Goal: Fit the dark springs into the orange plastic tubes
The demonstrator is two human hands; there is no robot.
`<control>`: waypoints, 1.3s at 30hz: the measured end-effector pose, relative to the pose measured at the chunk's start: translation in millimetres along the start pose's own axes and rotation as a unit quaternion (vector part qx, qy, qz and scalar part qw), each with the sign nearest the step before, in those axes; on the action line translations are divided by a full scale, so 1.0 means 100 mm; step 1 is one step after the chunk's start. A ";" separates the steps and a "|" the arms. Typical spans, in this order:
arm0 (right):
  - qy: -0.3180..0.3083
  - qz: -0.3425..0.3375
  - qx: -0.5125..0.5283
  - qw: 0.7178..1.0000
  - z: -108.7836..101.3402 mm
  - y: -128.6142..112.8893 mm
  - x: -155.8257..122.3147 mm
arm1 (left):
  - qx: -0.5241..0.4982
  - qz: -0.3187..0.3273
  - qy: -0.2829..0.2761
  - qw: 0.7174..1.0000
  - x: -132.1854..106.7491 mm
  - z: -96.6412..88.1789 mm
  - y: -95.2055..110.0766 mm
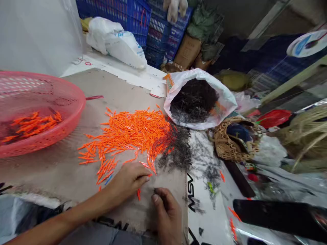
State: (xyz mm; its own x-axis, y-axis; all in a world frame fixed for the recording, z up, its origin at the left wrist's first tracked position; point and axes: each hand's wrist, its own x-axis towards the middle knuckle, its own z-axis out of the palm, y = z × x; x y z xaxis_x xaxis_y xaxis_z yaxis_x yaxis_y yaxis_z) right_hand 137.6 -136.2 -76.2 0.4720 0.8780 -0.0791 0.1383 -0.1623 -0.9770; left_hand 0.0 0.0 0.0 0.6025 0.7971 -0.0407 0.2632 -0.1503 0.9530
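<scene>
A heap of small orange plastic pieces (130, 134) lies spread on a sheet of cardboard (63, 170). Beside it on the right is a pile of small dark metal bits (177, 149). My left hand (129, 180) rests on the cardboard at the near edge of the orange heap, its fingertips pinched on an orange piece (149, 175). One more orange piece (138, 194) lies just below that hand. My right hand (167, 216) is close by, fingers curled and pinched on something small and dark that I cannot make out.
A pink plastic basket (74, 105) with orange pieces stands at the left. A white bag (224, 98) of dark bits sits open behind the piles. A woven basket (224, 149), blue crates (158, 30) and a black flat object (276, 214) crowd the right and back.
</scene>
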 end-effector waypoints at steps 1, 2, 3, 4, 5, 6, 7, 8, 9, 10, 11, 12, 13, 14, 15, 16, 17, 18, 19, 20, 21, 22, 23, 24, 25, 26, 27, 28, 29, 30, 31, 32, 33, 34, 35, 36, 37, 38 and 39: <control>-0.007 -0.004 0.006 1.000 0.02 0.00 0.00 | -0.072 -0.055 -0.014 0.996 -0.07 0.02 -0.05; -0.011 -0.007 0.013 1.000 0.05 0.00 -0.01 | -0.138 -0.103 -0.023 0.985 -0.14 0.04 -0.09; -0.012 -0.009 0.021 1.000 0.08 -0.01 -0.02 | -0.195 -0.143 -0.028 0.970 -0.20 0.06 -0.13; -0.009 -0.010 0.029 0.999 0.11 -0.04 -0.03 | -0.246 -0.176 -0.026 0.953 -0.26 0.08 -0.17; -0.001 -0.011 0.039 0.999 0.15 -0.07 -0.04 | -0.297 -0.204 -0.018 0.932 -0.30 0.10 -0.19; 0.009 -0.010 0.050 0.999 0.19 -0.12 -0.06 | -0.332 -0.222 -0.005 0.917 -0.33 0.12 -0.21; 0.022 -0.007 0.059 0.998 0.23 -0.18 -0.07 | -0.351 -0.230 0.005 0.908 -0.35 0.13 -0.22; 0.033 -0.002 0.068 0.997 0.27 -0.24 -0.09 | -0.361 -0.232 0.011 0.903 -0.37 0.14 -0.24; 0.037 0.001 0.074 0.997 0.30 -0.29 -0.10 | -0.367 -0.230 0.014 0.901 -0.38 0.14 -0.25; 0.035 0.003 0.076 0.996 0.33 -0.34 -0.11 | -0.372 -0.225 0.014 0.901 -0.39 0.15 -0.26; 0.031 0.004 0.076 0.997 0.35 -0.38 -0.12 | -0.375 -0.218 0.013 0.901 -0.39 0.15 -0.28; 0.026 0.002 0.073 0.997 0.36 -0.41 -0.12 | -0.377 -0.211 0.013 0.902 -0.40 0.15 -0.29; 0.022 -0.003 0.067 0.997 0.37 -0.43 -0.12 | -0.376 -0.206 0.015 0.903 -0.40 0.14 -0.31; 0.020 -0.010 0.059 0.998 0.37 -0.44 -0.12 | -0.374 -0.201 0.017 0.905 -0.41 0.14 -0.32; 0.017 -0.018 0.051 0.998 0.37 -0.44 -0.12 | -0.370 -0.197 0.019 0.908 -0.41 0.13 -0.32; 0.015 -0.026 0.042 0.999 0.37 -0.43 -0.12 | -0.364 -0.195 0.020 0.911 -0.42 0.12 -0.32; 0.013 -0.035 0.031 0.999 0.37 -0.42 -0.12 | -0.355 -0.191 0.019 0.915 -0.42 0.12 -0.32; 0.012 -0.045 0.019 0.999 0.38 -0.41 -0.13 | -0.344 -0.184 0.017 0.921 -0.43 0.11 -0.32; 0.013 -0.057 0.006 0.998 0.38 -0.40 -0.13 | -0.330 -0.176 0.016 0.927 -0.43 0.10 -0.31; 0.017 -0.070 -0.012 0.997 0.38 -0.39 -0.14 | -0.316 -0.166 0.015 0.934 -0.44 0.09 -0.30; 0.022 -0.085 -0.030 0.996 0.38 -0.38 -0.14 | -0.300 -0.156 0.014 0.941 -0.44 0.08 -0.29; 0.030 -0.099 -0.049 0.993 0.39 -0.38 -0.15 | -0.286 -0.148 0.013 0.947 -0.44 0.08 -0.28; 0.037 -0.112 -0.064 0.991 0.39 -0.38 -0.15 | -0.274 -0.141 0.012 0.951 -0.44 0.07 -0.28; 0.044 -0.121 -0.076 0.989 0.39 -0.39 -0.16 | -0.265 -0.138 0.012 0.954 -0.44 0.07 -0.27; 0.047 -0.127 -0.083 0.987 0.39 -0.40 -0.16 | -0.260 -0.135 0.010 0.956 -0.44 0.06 -0.27; 0.047 -0.128 -0.084 0.987 0.39 -0.40 -0.16 | -0.257 -0.133 0.008 0.957 -0.44 0.06 -0.27; 0.044 -0.125 -0.081 0.988 0.39 -0.41 -0.16 | -0.256 -0.132 0.007 0.958 -0.44 0.06 -0.27; 0.039 -0.118 -0.072 0.990 0.39 -0.42 -0.16 | -0.258 -0.132 0.005 0.957 -0.44 0.06 -0.28; 0.032 -0.108 -0.058 0.992 0.39 -0.42 -0.15 | -0.263 -0.133 0.004 0.955 -0.44 0.07 -0.28; 0.024 -0.093 -0.042 0.994 0.38 -0.42 -0.15 | -0.270 -0.138 0.002 0.953 -0.44 0.07 -0.28; 0.016 -0.076 -0.025 0.997 0.38 -0.41 -0.14 | -0.278 -0.145 0.000 0.950 -0.44 0.08 -0.29; 0.010 -0.053 -0.008 0.998 0.38 -0.40 -0.13 | -0.287 -0.152 -0.003 0.946 -0.44 0.08 -0.28; 0.003 -0.025 0.012 1.000 0.37 -0.38 -0.12 | -0.297 -0.159 -0.005 0.942 -0.44 0.09 -0.28; -0.007 0.010 0.037 0.999 0.37 -0.35 -0.11 | -0.306 -0.166 -0.008 0.937 -0.44 0.09 -0.27; -0.023 0.047 0.069 0.996 0.37 -0.33 -0.10 | -0.315 -0.173 -0.010 0.933 -0.44 0.09 -0.27; -0.043 0.082 0.099 0.991 0.37 -0.31 -0.09 | -0.321 -0.178 -0.012 0.930 -0.44 0.09 -0.26; -0.056 0.105 0.115 0.986 0.37 -0.29 -0.09 | -0.325 -0.183 -0.011 0.928 -0.44 0.09 -0.26; -0.060 0.107 0.112 0.986 0.38 -0.29 -0.09 | -0.326 -0.186 -0.009 0.927 -0.43 0.09 -0.26; -0.055 0.089 0.092 0.990 0.39 -0.29 -0.10 | -0.326 -0.187 -0.007 0.927 -0.43 0.08 -0.26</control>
State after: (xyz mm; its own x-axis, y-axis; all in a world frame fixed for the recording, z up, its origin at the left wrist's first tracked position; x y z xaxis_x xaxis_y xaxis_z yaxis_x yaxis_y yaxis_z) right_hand 95.2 -122.5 -54.6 0.3758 0.8881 -0.2646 -0.1036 -0.2435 -0.9644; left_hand -26.8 -35.5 -25.4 0.5717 0.7136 -0.4048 -0.0521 0.5239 0.8502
